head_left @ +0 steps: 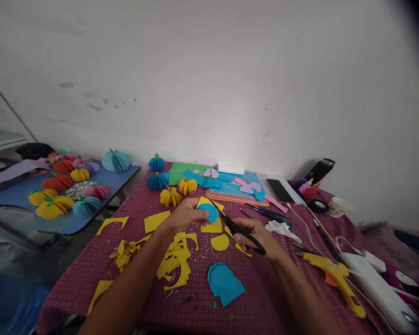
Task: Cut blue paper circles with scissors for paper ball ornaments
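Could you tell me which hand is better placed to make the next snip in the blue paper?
Right hand: it already holds the scissors, blades at the blue paper pinched in the left hand.

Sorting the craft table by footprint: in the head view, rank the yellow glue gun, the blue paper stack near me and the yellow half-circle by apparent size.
1. Yellow glue gun, largest, though it lies close to the camera.
2. Blue paper stack.
3. Yellow half-circle, clearly smallest.

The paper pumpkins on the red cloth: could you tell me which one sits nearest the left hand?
The yellow pumpkin, just beyond the left hand. The other yellow one and the two blue ones sit farther back toward the wall.
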The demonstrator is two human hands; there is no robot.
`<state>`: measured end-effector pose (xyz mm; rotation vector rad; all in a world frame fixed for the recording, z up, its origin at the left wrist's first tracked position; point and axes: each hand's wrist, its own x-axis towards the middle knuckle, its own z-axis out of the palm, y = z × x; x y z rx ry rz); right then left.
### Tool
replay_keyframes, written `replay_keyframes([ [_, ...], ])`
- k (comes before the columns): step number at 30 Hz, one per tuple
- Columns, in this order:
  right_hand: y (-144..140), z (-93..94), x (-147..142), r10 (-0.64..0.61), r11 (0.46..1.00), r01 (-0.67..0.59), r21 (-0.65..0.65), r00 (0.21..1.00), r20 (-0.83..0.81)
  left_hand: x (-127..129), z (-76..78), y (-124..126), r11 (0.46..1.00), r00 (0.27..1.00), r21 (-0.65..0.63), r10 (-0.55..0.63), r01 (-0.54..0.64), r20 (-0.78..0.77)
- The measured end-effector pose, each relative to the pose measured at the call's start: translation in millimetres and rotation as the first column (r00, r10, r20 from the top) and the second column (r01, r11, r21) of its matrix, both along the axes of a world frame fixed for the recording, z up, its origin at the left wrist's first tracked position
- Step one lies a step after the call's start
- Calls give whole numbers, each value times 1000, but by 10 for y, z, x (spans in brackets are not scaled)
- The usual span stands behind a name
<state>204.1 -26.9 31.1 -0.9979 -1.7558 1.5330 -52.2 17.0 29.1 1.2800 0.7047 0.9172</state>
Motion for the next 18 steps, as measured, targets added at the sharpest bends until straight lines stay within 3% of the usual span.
replay_keyframes([
  [18, 14, 34, 17, 58, 998, -58, -6, 998, 34, -7, -20, -18, 997, 996, -19, -72, 71, -56],
])
